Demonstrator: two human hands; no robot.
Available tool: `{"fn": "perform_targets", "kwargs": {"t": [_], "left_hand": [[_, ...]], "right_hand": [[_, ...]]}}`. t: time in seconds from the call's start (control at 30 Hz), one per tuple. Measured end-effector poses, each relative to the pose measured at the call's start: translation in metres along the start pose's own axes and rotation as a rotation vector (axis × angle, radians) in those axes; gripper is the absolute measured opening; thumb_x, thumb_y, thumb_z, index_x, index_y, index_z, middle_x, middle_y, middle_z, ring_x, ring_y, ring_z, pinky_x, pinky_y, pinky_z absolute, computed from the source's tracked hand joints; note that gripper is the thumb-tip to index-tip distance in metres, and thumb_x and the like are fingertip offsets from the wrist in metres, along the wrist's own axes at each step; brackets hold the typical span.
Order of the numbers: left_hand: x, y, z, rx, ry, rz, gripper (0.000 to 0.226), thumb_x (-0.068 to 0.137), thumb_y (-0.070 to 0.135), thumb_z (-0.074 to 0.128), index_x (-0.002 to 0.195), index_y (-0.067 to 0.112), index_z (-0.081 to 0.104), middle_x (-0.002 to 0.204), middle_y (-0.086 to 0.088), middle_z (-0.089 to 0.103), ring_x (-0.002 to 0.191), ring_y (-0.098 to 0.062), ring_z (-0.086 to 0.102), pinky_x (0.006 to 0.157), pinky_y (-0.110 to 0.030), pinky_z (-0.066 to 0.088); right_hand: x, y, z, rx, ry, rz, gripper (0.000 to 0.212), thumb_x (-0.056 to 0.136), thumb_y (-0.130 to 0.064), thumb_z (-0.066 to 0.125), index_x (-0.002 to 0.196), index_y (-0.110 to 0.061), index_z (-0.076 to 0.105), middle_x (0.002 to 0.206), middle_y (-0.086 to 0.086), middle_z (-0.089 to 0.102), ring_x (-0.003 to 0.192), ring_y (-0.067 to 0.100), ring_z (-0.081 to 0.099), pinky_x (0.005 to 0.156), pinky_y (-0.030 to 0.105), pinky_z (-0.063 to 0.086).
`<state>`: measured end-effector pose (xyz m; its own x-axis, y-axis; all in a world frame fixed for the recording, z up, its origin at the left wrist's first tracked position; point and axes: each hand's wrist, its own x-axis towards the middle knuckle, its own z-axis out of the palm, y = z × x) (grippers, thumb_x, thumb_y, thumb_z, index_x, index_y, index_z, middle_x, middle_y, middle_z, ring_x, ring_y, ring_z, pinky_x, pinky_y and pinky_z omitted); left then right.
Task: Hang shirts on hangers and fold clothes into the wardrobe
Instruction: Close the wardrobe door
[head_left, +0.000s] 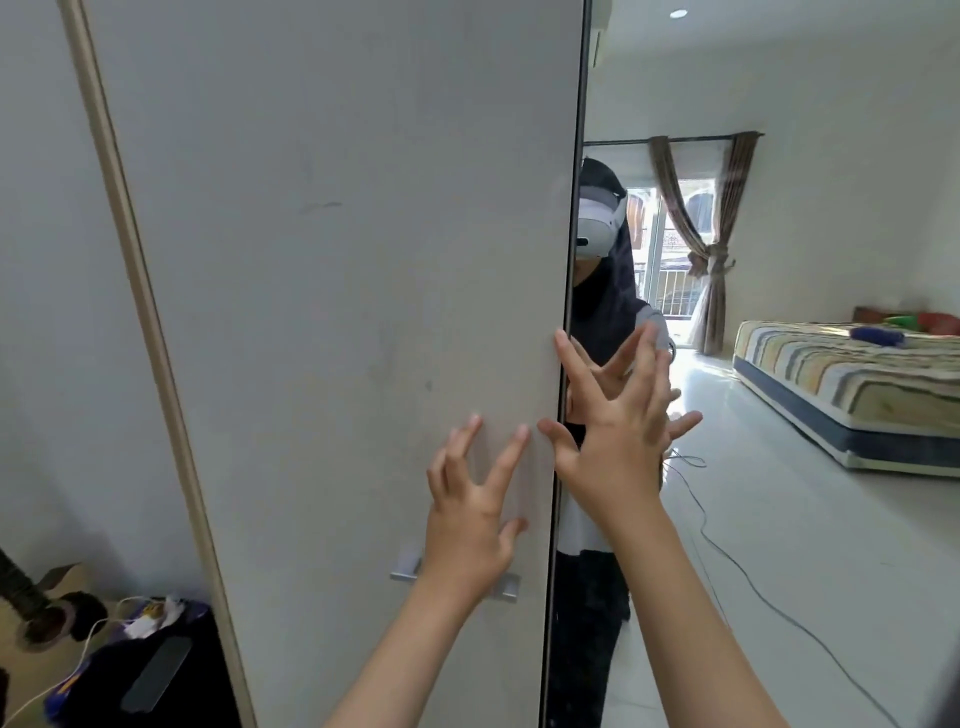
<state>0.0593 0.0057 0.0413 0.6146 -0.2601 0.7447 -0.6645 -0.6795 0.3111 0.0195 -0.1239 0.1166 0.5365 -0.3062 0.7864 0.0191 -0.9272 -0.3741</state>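
The tall pale grey wardrobe door (337, 312) fills the centre, with a mirrored panel (779, 415) beside it. The left hand (472, 514) is spread, fingertips pressed above a silver handle (408, 566). The right hand (618, 436) is splayed flat across both panels' meeting edge; a striped mattress (852, 379) is reflected.

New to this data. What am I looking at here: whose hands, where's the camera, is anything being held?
There is no robot here: a person works with bare hands, and the single picture comes from a wide-angle camera worn on their head, looking forward and down.

The left hand and right hand reach out with fingers spread. The left one is against the pale wardrobe door, just above its metal handle. The right one is at the door's edge, in front of a mirror panel. Neither has a grip on anything.

The mirror shows the person's reflection wearing the headset, plus a bed, a curtained window and a cable on the floor. No shirts or hangers are in view.
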Motion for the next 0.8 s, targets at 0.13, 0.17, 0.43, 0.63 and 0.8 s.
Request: {"fn": "perform_targets", "kwargs": {"t": [0.13, 0.17, 0.43, 0.63, 0.8], "left_hand": [[0.006, -0.006, 0.018, 0.026, 0.057, 0.001, 0.119, 0.052, 0.013, 0.088, 0.144, 0.047, 0.018, 0.148, -0.007, 0.017, 0.129, -0.032, 0.024, 0.075, -0.031, 0.057], [0.007, -0.006, 0.021, 0.026, 0.066, -0.004, 0.121, 0.051, 0.011, 0.087, 0.144, 0.048, 0.018, 0.148, -0.007, 0.019, 0.128, -0.032, 0.025, 0.071, -0.030, 0.058], [0.011, -0.006, 0.027, 0.058, 0.102, -0.014, 0.123, 0.050, 0.007, 0.087, 0.143, 0.048, 0.018, 0.147, -0.005, 0.020, 0.128, -0.031, 0.025, 0.063, -0.028, 0.058], [0.002, 0.002, 0.023, 0.015, 0.053, -0.013, 0.111, 0.062, 0.008, 0.081, 0.145, 0.044, 0.016, 0.154, -0.006, 0.003, 0.138, -0.033, 0.011, 0.102, -0.033, 0.027], [-0.020, 0.031, 0.020, -0.192, -0.062, -0.073, 0.088, 0.077, 0.015, 0.070, 0.147, 0.034, 0.020, 0.153, 0.000, -0.006, 0.142, -0.027, 0.007, 0.110, -0.031, 0.018]], "right_hand": [[0.004, 0.006, 0.016, 0.000, 0.091, -0.009, 0.098, 0.072, -0.027, 0.078, 0.141, -0.055, 0.015, 0.157, 0.011, -0.012, 0.144, 0.030, -0.007, 0.098, 0.079, 0.016], [0.004, 0.006, 0.019, 0.010, 0.112, -0.006, 0.098, 0.071, -0.026, 0.079, 0.140, -0.055, 0.017, 0.157, 0.010, -0.011, 0.143, 0.029, -0.006, 0.098, 0.078, 0.018], [0.007, 0.005, 0.026, 0.096, 0.078, 0.002, 0.094, 0.075, -0.020, 0.076, 0.139, -0.059, 0.019, 0.156, 0.004, -0.024, 0.143, 0.029, -0.020, 0.105, 0.071, -0.005], [0.004, 0.010, 0.017, 0.030, 0.009, -0.037, 0.081, 0.081, -0.035, 0.068, 0.142, -0.057, 0.018, 0.156, 0.003, -0.025, 0.144, 0.028, -0.017, 0.106, 0.072, 0.003], [-0.008, 0.026, -0.008, 0.137, 0.005, -0.058, 0.073, 0.085, -0.034, 0.062, 0.145, -0.046, 0.023, 0.161, -0.001, 0.007, 0.146, 0.023, 0.011, 0.108, 0.070, 0.015]]}}
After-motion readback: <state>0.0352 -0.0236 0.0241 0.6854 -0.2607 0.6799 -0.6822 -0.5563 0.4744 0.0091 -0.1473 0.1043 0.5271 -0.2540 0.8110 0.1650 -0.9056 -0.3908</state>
